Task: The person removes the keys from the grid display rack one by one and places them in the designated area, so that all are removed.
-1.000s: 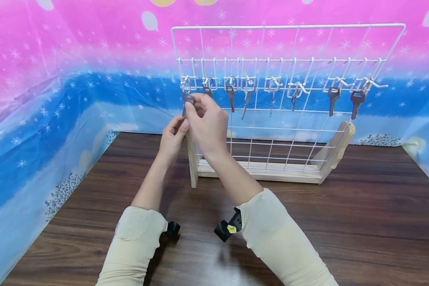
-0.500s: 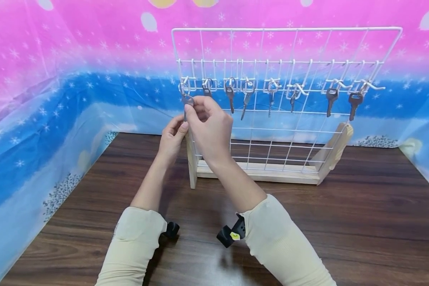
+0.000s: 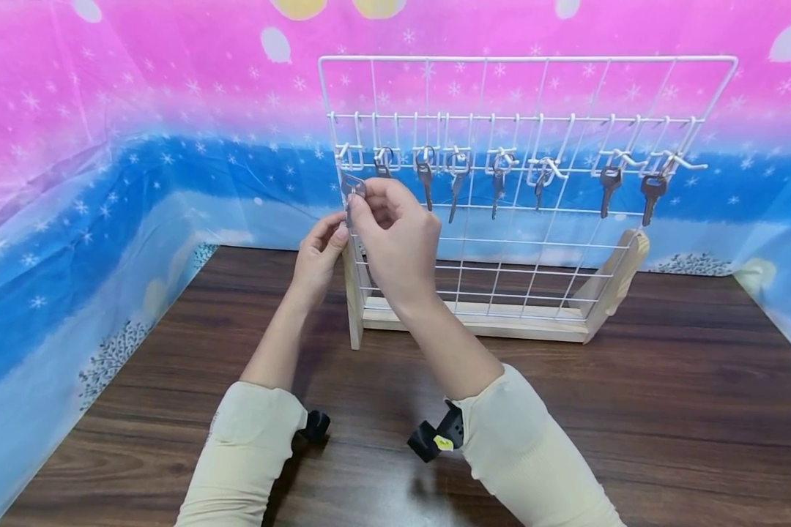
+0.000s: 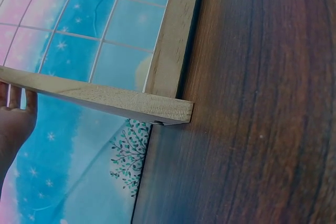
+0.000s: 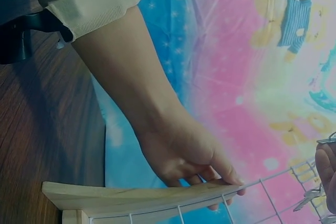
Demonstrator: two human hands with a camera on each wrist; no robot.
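In the head view my left hand [image 3: 316, 249] holds the upper left wooden post [image 3: 354, 304] of a white wire rack [image 3: 527, 57]. The right wrist view shows the fingers of that left hand [image 5: 184, 148] wrapped round the post. Between thumb and fingers my right hand [image 3: 403, 245] pinches a metal key [image 3: 357, 189] by its head. The key's ring stands just below and in front of the leftmost hook [image 3: 344, 154], apart from it. Only part of the right hand [image 5: 326, 177] enters the right wrist view, with the ring [image 5: 328, 141] above its fingertips.
Several keys on rings hang from the other hooks, such as a key [image 3: 424, 179] near the left and a key [image 3: 653, 192] at the far right. The rack's wooden base [image 3: 474, 324] stands on a dark wooden table [image 3: 685, 410]. A patterned cloth [image 3: 191, 176] hangs behind.
The key's ring has come off the leftmost hook, and my right hand has drawn the key slightly right and toward me. My left hand stays at the post.
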